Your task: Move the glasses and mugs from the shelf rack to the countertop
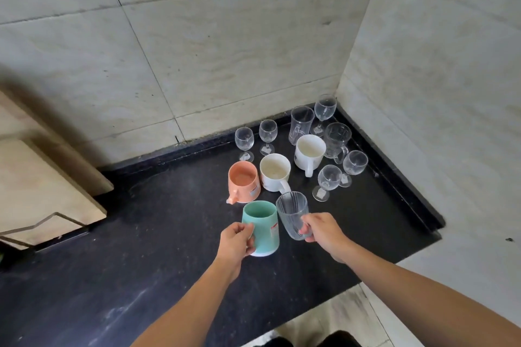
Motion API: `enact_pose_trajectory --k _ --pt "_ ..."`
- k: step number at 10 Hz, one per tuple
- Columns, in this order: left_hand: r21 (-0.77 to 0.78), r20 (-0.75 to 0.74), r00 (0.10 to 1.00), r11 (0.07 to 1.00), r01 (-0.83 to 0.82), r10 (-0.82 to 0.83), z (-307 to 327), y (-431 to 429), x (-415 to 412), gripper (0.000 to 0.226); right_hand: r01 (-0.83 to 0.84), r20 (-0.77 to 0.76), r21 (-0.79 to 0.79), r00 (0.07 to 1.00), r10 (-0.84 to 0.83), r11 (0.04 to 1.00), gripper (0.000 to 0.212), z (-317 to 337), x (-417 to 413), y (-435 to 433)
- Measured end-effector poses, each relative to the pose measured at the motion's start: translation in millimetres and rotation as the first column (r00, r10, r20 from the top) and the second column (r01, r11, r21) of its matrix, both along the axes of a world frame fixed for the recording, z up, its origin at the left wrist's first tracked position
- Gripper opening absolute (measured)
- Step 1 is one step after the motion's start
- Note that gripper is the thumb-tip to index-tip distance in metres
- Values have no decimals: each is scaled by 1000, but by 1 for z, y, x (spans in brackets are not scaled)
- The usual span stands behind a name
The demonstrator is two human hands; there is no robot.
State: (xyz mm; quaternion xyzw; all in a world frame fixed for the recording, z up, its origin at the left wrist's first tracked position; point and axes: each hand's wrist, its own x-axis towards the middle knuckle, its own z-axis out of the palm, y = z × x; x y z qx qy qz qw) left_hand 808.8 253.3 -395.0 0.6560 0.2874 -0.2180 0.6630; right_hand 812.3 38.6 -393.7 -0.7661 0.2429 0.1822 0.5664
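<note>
Both mug handles hidden under left hand (236, 239), right hand (324, 231); seemingly gripped.

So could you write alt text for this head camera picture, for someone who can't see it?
Two bare hands hold drinkware over a black countertop: the left hand grips a green mug, the right hand a clear glass mug. Behind stand wine glasses and other mugs.

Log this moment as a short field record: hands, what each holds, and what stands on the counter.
left hand: grips green mug
right hand: grips clear ribbed glass mug
countertop: black, in a tiled corner
mugs standing: orange mug, two white mugs
stemmed glasses: five, upright
</note>
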Motion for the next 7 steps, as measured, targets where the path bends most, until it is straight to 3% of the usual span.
enact_pose_trajectory --k 2,3,5,6,7 --pt "-79 6 999 996 42 -42 -16 4 3 18 -36 -35 -24 999 35 999 39 -13 9 -6" --pt "-31 13 993 993 116 -115 -23 7 -5 12 -116 -26 -63 993 115 991 37 -18 7 -15" --pt "211 29 975 955 209 -220 -29 7 -18 10 -300 -35 -190 954 299 935 32 -26 -2 -35" --pt "399 -10 946 866 302 -325 -23 2 -21 12 -374 -40 -247 926 376 894 30 -24 -3 -40" --pt "540 -15 907 760 362 -421 -12 -5 -14 31 -428 -38 -371 894 447 824 23 -12 6 -42"
